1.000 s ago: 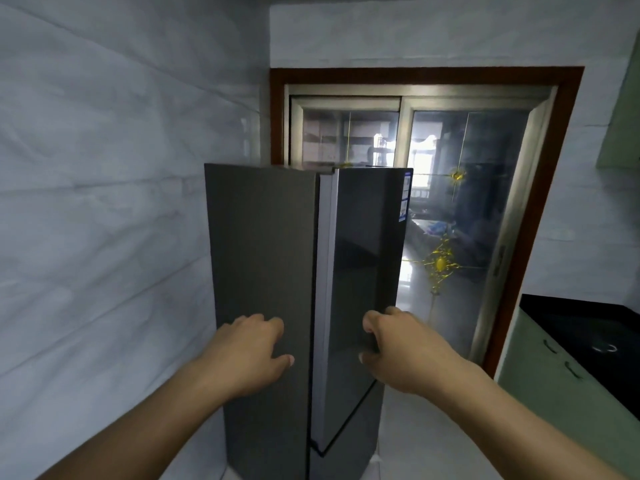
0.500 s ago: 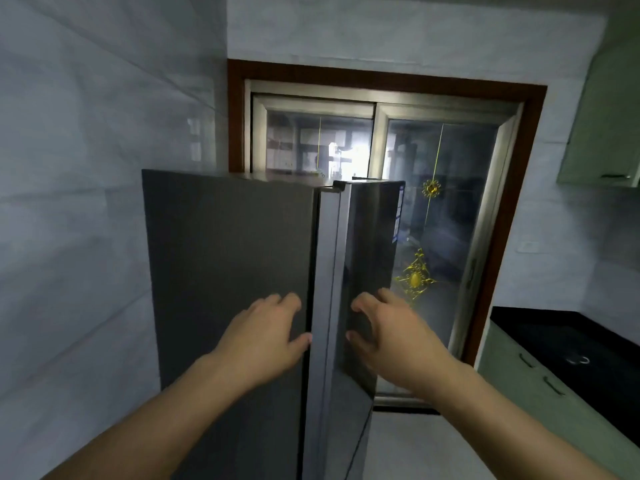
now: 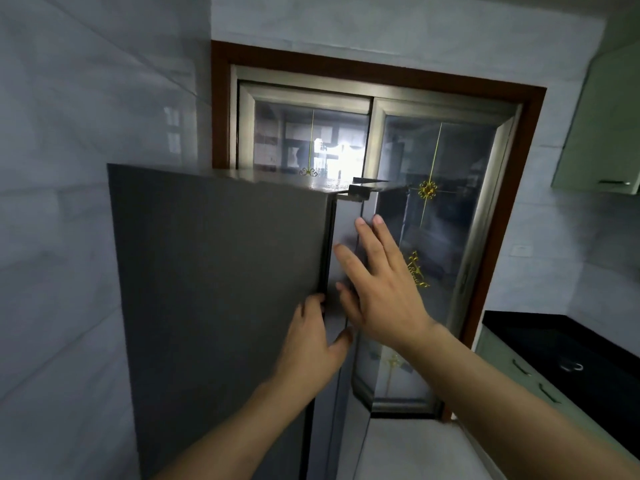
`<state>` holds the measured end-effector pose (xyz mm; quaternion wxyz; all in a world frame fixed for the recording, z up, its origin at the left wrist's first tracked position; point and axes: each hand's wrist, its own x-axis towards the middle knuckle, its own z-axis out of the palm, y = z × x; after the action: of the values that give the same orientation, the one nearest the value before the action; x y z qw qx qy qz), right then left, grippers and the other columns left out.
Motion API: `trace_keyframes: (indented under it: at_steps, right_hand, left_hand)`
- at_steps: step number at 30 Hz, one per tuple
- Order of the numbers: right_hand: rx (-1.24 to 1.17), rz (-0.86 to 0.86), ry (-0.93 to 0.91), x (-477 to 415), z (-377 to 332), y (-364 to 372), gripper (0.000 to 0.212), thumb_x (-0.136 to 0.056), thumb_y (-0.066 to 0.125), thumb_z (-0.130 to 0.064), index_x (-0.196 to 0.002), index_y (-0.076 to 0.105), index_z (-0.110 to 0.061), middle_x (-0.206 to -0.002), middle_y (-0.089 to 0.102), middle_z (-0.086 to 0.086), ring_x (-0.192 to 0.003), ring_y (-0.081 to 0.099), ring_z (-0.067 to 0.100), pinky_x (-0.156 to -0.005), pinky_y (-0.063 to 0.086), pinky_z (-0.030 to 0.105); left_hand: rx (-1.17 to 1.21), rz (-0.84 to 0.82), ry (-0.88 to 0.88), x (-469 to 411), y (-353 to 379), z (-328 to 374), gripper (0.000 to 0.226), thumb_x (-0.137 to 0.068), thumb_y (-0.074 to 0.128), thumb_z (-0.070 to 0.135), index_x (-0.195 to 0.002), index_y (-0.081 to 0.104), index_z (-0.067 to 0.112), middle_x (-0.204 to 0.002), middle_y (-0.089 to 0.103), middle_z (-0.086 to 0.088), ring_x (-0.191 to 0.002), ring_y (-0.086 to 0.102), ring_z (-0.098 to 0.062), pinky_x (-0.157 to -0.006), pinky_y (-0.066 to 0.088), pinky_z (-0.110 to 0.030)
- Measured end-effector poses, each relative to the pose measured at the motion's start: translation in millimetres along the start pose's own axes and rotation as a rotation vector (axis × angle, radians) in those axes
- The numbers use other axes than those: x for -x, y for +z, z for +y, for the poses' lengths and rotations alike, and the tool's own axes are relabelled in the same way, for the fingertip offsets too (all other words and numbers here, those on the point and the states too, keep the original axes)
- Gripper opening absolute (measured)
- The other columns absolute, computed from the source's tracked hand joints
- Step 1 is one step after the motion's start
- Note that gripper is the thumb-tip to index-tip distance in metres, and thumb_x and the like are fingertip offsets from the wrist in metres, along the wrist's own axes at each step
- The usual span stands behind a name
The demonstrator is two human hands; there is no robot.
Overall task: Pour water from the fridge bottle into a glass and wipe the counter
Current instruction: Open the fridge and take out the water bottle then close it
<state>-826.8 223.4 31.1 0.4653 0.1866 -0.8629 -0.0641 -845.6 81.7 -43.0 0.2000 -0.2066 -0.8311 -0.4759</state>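
Room: kitchen corner with pale grey marble-look wall tiles (image 3: pixel 62 237) and a pale tiled floor (image 3: pixel 415 452). A brown wooden door frame (image 3: pixel 512 202) holds a metal-framed sliding glass door (image 3: pixel 446 237) with gold ornaments.
Table: black glossy table (image 3: pixel 571 348) at the far right, on pale green base cabinets (image 3: pixel 502 355), well apart from both my grips.
Fridge: tall dark grey metal fridge (image 3: pixel 221 289) against the left wall, in front of the glass door's left panel. I see its broad side and the narrow edge of its fridge door (image 3: pixel 346 230).
Left grip (image 3: pixel 311 337): curled, fingertips hooked into the dark seam between the fridge's body and the fridge door, thumb on the door's edge.
Right grip (image 3: pixel 381 289): wide open, fingers straight and spread over the door's edge, just above my left grip. It holds nothing, and I cannot tell if it presses.
Counts: one fridge, two glass panels, one pale green wall cabinet (image 3: pixel 602 133), two dark cabinet handles (image 3: pixel 519 367), two grips.
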Motion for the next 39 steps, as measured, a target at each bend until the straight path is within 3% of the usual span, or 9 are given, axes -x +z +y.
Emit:
trace_keyframes:
  at_steps: [7, 12, 20, 25, 28, 31, 33, 36, 39]
  right_hand:
    - [-0.052, 0.144, -0.103, -0.2, 19.8, 34.5, 0.048, -0.091, 0.053, -0.022, -0.136, 0.058, -0.004, -0.159, 0.025, 0.022, -0.145, 0.012, 0.057, -0.117, 0.024, 0.063]
    - [-0.120, 0.194, -0.117, 2.8, 24.5, 39.7, 0.049, -0.090, 0.054, -0.020, -0.134, 0.058, -0.002, -0.158, 0.024, 0.018, -0.144, 0.012, 0.059, -0.121, 0.019, 0.058]
    - [-0.204, 0.223, -0.090, 19.3, 27.2, 39.6, 0.045, -0.088, 0.057, -0.022, -0.129, 0.062, -0.005, -0.158, 0.025, 0.014, -0.146, 0.020, 0.051, -0.114, 0.037, 0.050]
    - [-0.235, 0.277, -0.074, 44.2, 53.6, 28.4, 0.047, -0.080, 0.062, -0.011, -0.125, 0.064, -0.001, -0.157, 0.025, 0.017, -0.146, 0.019, 0.052, -0.122, 0.023, 0.045]
    - [-0.231, 0.259, -0.071, 67.1, 82.3, 9.8, 0.050, -0.082, 0.057, -0.011, -0.132, 0.056, -0.006, -0.158, 0.023, 0.017, -0.147, 0.020, 0.050, -0.123, 0.020, 0.038]
    - [-0.248, 0.199, -0.028, 92.6, 107.5, -12.5, 0.054, -0.083, 0.058, -0.012, -0.135, 0.045, -0.012, -0.159, 0.020, 0.015, -0.148, 0.023, 0.045, -0.115, 0.035, 0.041]
    - [-0.262, 0.163, 0.047, 108.8, 121.2, -28.6, 0.053, -0.085, 0.063, -0.013, -0.135, 0.045, -0.012, -0.160, 0.018, 0.015, -0.148, 0.027, 0.042, -0.109, 0.045, 0.047]
    - [-0.263, 0.135, 0.182, 129.2, 141.3, -52.4, 0.048, -0.088, 0.063, -0.018, -0.134, 0.052, -0.007, -0.160, 0.021, 0.019, -0.146, 0.031, 0.037, -0.107, 0.046, 0.047]
    - [-0.233, 0.108, 0.314, 147.2, 164.1, -74.9, 0.047, -0.088, 0.063, -0.021, -0.132, 0.056, -0.006, -0.158, 0.027, 0.021, -0.145, 0.031, 0.035, -0.111, 0.042, 0.044]
  left_hand:
    - [0.103, 0.098, -0.040, -1.6, 15.3, -0.1, 0.054, -0.085, 0.076, 0.025, -0.133, 0.052, 0.016, -0.127, 0.052, 0.002, -0.113, 0.058, -0.012, -0.098, 0.053, -0.035]
    - [0.095, 0.144, -0.029, 2.0, 22.4, 2.3, 0.052, -0.086, 0.076, 0.021, -0.132, 0.052, 0.018, -0.124, 0.051, 0.005, -0.111, 0.058, -0.009, -0.098, 0.053, -0.033]
    - [0.063, 0.178, -0.037, 7.0, 28.6, 8.5, 0.052, -0.086, 0.076, 0.027, -0.132, 0.052, 0.023, -0.122, 0.052, 0.009, -0.108, 0.057, -0.005, -0.094, 0.055, -0.031]
    - [0.047, 0.125, 0.050, 12.2, 49.2, 28.6, 0.049, -0.079, 0.081, 0.032, -0.116, 0.048, 0.033, -0.110, 0.053, 0.015, -0.097, 0.056, 0.001, -0.079, 0.050, -0.014]
    - [0.023, 0.039, 0.113, 13.1, 66.8, 46.2, 0.046, -0.078, 0.081, 0.032, -0.109, 0.047, 0.032, -0.103, 0.052, 0.015, -0.089, 0.055, 0.000, -0.070, 0.045, -0.010]
    - [-0.014, -0.042, 0.231, 10.2, 78.4, 62.8, 0.033, -0.084, 0.075, 0.035, -0.104, 0.050, 0.030, -0.100, 0.052, 0.014, -0.093, 0.053, 0.002, -0.074, 0.043, -0.007]
    - [-0.030, -0.006, 0.307, -0.8, 85.2, 72.7, 0.032, -0.087, 0.065, 0.047, -0.109, 0.049, 0.029, -0.105, 0.051, 0.014, -0.098, 0.050, 0.004, -0.080, 0.038, -0.004]
    - [-0.108, 0.055, 0.369, -31.1, 101.0, 79.8, 0.053, -0.091, 0.048, 0.056, -0.126, 0.051, 0.016, -0.120, 0.052, 0.004, -0.110, 0.047, -0.007, -0.092, 0.035, -0.015]
    - [-0.330, -0.064, 0.433, -56.7, 125.9, 77.3, 0.063, -0.092, 0.041, 0.068, -0.121, 0.058, 0.014, -0.115, 0.060, -0.001, -0.111, 0.050, -0.019, -0.095, 0.039, -0.033]
